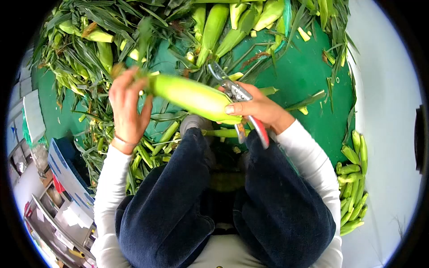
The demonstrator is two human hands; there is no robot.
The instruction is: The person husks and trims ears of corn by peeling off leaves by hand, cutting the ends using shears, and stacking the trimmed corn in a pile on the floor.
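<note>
A green ear of corn (192, 96) in its husk lies slantwise across the middle of the view, above my knees. My right hand (259, 107) grips its thick end, the thumb on top. That same hand also holds pruning shears (239, 91) with metal blades and red on the handle, pointing up and left. At the ear's narrow end is my left hand (127, 96), slightly blurred, its thumb apart from the fingers. Its fingers cover the tip, where brownish silk shows. A blurred green leaf (145, 38) appears above that hand.
Husked ears and long leaves (89, 49) heap at the far left and along the top. Trimmings (147, 152) lie by my left leg on the green floor (308, 67). Several ears are stacked (353, 187) at right, near a pale surface (384, 134). A blue-and-white container (69, 165) stands left.
</note>
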